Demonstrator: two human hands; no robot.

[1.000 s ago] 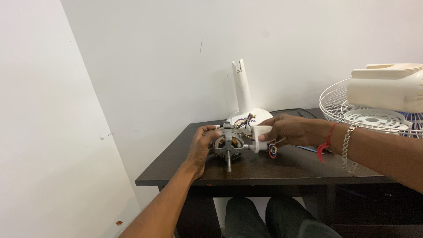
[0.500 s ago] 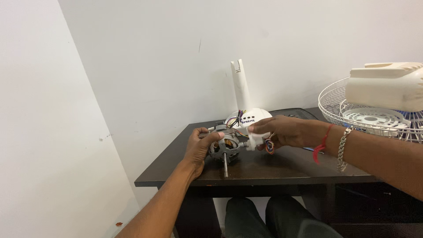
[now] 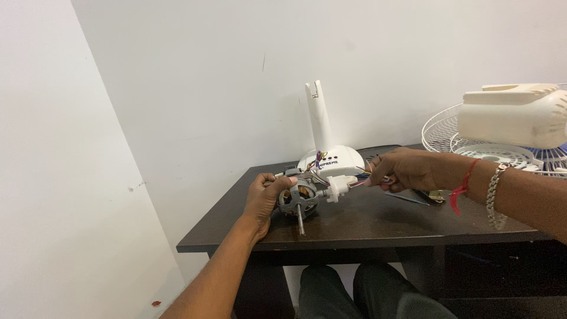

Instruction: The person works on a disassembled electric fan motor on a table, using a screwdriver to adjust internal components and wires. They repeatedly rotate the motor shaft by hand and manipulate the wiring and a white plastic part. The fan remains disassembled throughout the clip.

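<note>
At a dark wooden bench [image 3: 366,227] against a white wall, the left hand [image 3: 264,198] clamps a grey metal fan motor [image 3: 298,199], shaft down. The right hand [image 3: 404,169] pinches its coloured wires [image 3: 361,181] taut, clear of the winding.

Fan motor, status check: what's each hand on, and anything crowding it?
Left hand grips fan motor, shaft down. Right hand pinches its wires. White fan base close behind; table underneath.

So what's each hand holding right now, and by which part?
The left hand grips the fan motor by its metal body, shaft pointing down at the table. The right hand pinches the wires running from the motor.
</note>
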